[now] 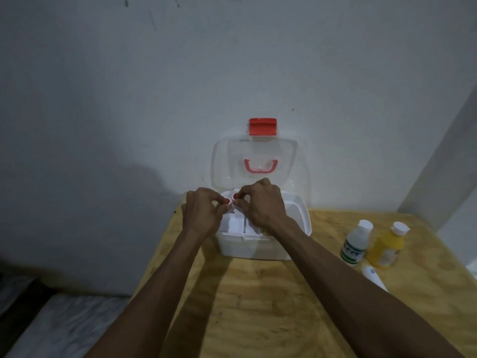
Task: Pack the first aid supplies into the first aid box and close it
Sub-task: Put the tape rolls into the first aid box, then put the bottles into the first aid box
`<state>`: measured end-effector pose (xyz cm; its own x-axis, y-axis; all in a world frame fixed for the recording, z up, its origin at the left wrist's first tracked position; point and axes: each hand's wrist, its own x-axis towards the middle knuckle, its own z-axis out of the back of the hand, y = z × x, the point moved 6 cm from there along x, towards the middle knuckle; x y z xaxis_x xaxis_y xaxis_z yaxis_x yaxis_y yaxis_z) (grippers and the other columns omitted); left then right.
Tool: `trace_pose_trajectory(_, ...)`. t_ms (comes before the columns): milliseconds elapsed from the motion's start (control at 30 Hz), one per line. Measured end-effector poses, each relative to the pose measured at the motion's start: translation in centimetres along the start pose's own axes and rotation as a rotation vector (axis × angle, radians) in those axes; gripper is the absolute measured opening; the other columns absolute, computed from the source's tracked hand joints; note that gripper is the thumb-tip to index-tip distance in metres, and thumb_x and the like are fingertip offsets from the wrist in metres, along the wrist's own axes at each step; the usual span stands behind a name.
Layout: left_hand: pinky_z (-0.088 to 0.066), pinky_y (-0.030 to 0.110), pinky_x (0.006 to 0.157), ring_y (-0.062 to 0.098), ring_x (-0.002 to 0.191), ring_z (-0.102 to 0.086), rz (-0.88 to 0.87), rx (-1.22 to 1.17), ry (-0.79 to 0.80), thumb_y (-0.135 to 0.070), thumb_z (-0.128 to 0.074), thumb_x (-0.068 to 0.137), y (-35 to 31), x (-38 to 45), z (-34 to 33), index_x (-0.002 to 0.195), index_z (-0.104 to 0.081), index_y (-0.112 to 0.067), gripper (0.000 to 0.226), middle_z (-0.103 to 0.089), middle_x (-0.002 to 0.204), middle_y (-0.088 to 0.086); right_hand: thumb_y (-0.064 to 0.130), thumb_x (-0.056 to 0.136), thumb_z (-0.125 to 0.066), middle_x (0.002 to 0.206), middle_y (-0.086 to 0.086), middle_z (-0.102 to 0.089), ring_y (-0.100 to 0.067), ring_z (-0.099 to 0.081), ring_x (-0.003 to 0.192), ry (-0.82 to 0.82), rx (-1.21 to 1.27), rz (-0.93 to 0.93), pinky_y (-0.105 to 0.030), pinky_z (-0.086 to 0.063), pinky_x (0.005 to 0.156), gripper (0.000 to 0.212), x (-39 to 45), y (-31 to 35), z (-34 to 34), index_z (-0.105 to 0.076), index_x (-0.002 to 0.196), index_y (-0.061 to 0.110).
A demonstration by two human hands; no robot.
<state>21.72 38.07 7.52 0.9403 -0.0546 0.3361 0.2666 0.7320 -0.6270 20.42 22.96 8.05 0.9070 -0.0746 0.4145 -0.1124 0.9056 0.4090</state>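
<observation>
Both hands, left hand (pixel 200 214) and right hand (pixel 260 205), pinch small red-capped items (pixel 231 198), possibly vials, over the open white plastic first aid box (pixel 296 215). Two upright bottles (pixel 355 244) wait right of the box, nearer the right hand.

Pale plywood table (pixel 258 306) set against a white wall.

An open white plastic first aid box (pixel 258 248) with a clear lid stands on the table's far edge, at its left corner. To the right of the box, well apart from it, a clear bottle with a white cap and green label (pixel 356 244) stands touching a yellow bottle with a white cap (pixel 387 248). Just nearer than those bottles lies a white rounded object (pixel 374 277), partly hidden by a forearm.
</observation>
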Motion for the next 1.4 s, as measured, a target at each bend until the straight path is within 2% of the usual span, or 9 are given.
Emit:
trace_pose_trajectory(300,-0.051,0.051,0.087,0.024,0.103,-0.063,0.104,-0.032,0.064,-0.045,-0.08,0.073,1.1,0.5,-0.7,0.088,-0.08,-0.025,0.024,-0.075,0.104,0.0,0.036,0.09,-0.065,0.101,0.0,-0.073,-0.018,-0.053,0.099,0.027,-0.007,-0.041,-0.04,-0.048,0.092,0.022,0.0,0.0,-0.8,-0.077,0.1,0.021)
trace_pose_trajectory(600,-0.053,0.047,0.09,0.021,0.098,-0.066,0.087,-0.06,0.06,-0.037,-0.077,0.079,0.8,0.0,-0.7,0.098,-0.078,-0.022,0.025,-0.074,0.11,0.003,0.038,0.085,-0.071,0.094,0.001,-0.075,-0.015,-0.06,0.085,0.013,0.061,-0.052,-0.039,-0.054,0.085,0.023,0.0,0.1,-0.7,-0.078,0.099,0.021)
trace_pose_trajectory(900,-0.054,0.045,0.09,0.02,0.1,-0.066,0.089,-0.065,0.059,-0.038,-0.078,0.077,0.6,-0.3,-0.4,0.096,-0.079,-0.024,0.024,-0.073,0.113,0.001,0.034,0.085,-0.072,0.099,0.0,-0.075,-0.015,-0.065,0.081,0.054,0.118,-0.069,-0.034,-0.056,0.083,0.021,-0.2,0.0,-0.3,-0.078,0.1,0.02)
trace_pose_trajectory(967,-0.054,0.043,0.09,0.02,0.101,-0.066,0.079,-0.072,0.049,-0.037,-0.078,0.078,0.4,-0.4,-0.1,0.096,-0.079,-0.023,0.023,-0.073,0.113,0.001,0.033,0.086,-0.071,0.103,-0.001,-0.075,-0.016,-0.066,0.085,0.055,0.123,-0.09,-0.029,-0.052,0.086,0.022,-0.3,-0.1,0.1,-0.077,0.103,0.02)
trace_pose_trajectory(1100,-0.051,0.041,0.094,0.023,0.107,-0.065,0.036,-0.085,-0.021,-0.035,-0.076,0.08,-0.6,-1.3,1.3,0.103,-0.077,-0.018,0.029,-0.072,0.115,0.005,0.027,0.091,-0.066,0.118,-0.003,-0.069,-0.02,-0.062,0.104,0.02,0.133,-0.097,-0.021,-0.033,0.088,0.026,-1.0,-0.3,2.4,-0.072,0.114,0.015)
trace_pose_trajectory(1167,-0.051,0.041,0.095,0.024,0.107,-0.064,0.009,-0.116,-0.077,-0.034,-0.076,0.081,-1.6,-2.3,2.4,0.106,-0.076,-0.017,0.03,-0.071,0.115,0.005,0.028,0.091,-0.065,0.119,-0.004,-0.069,-0.02,-0.062,0.106,-0.011,0.139,-0.064,-0.024,-0.039,0.091,0.027,-1.8,-0.4,4.2,-0.071,0.115,0.015)
trace_pose_trajectory(1267,-0.049,0.03,0.091,0.021,0.105,-0.064,-0.06,-0.182,-0.14,-0.032,-0.074,0.082,-4.0,-4.3,3.4,0.107,-0.075,-0.017,0.029,-0.072,0.114,0.004,0.032,0.09,-0.065,0.118,-0.002,-0.07,-0.021,-0.058,0.114,-0.06,0.151,-0.058,-0.034,-0.043,0.098,0.027,-3.7,-1.5,7.3,-0.071,0.113,0.019)
trace_pose_trajectory(1367,-0.046,0.009,0.078,0.01,0.097,-0.062,-0.106,-0.277,-0.171,-0.03,-0.074,0.083,-6.5,-6.3,3.3,0.109,-0.074,-0.021,0.028,-0.072,0.111,-0.002,0.03,0.09,-0.065,0.115,0.001,-0.07,-0.019,-0.055,0.115,-0.135,0.19,-0.08,-0.026,-0.037,0.095,0.025,-6.5,-3.4,11.1,-0.071,0.112,0.019)
trace_pose_trajectory(1400,-0.05,0.012,0.078,0.009,0.094,-0.063,-0.127,-0.325,-0.168,-0.031,-0.074,0.083,-7.5,-7.0,2.9,0.11,-0.073,-0.024,0.029,-0.071,0.108,-0.004,0.029,0.09,-0.066,0.114,0.001,-0.071,-0.018,-0.056,0.113,-0.177,0.194,-0.091,-0.024,-0.034,0.093,0.024,-7.6,-4.0,12.6,-0.072,0.111,0.019)
